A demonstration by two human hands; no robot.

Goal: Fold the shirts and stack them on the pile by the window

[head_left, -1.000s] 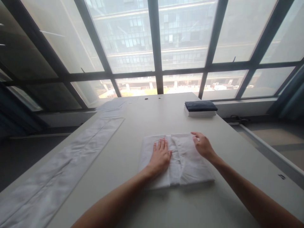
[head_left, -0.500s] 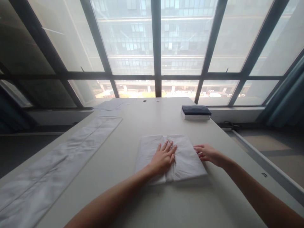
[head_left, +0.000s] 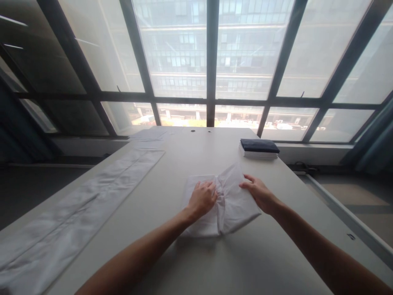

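A folded white cloth (head_left: 238,209) lies in front of me, its right half tilted up off the table and creased along the middle. My left hand (head_left: 202,198) rests on the left half beside the centre crease, fingers laid over the fabric; the thumb side is partly hidden. At the raised right edge, my right hand (head_left: 258,192) pinches the cloth between thumb and fingers. Some of its fingertips are hidden behind the fabric.
A long wrinkled white cloth (head_left: 89,205) stretches along the table's left side, with flat white sheets (head_left: 150,137) beyond it. At the far right stands a stack of folded white pieces (head_left: 260,155) topped by a dark blue folded cloth (head_left: 259,145). Windows line the back.
My right hand has taken hold of the cloth's right edge and lifted that half up and leftward. My left hand has shifted a little left, its fingers less spread. The view has turned slightly left.
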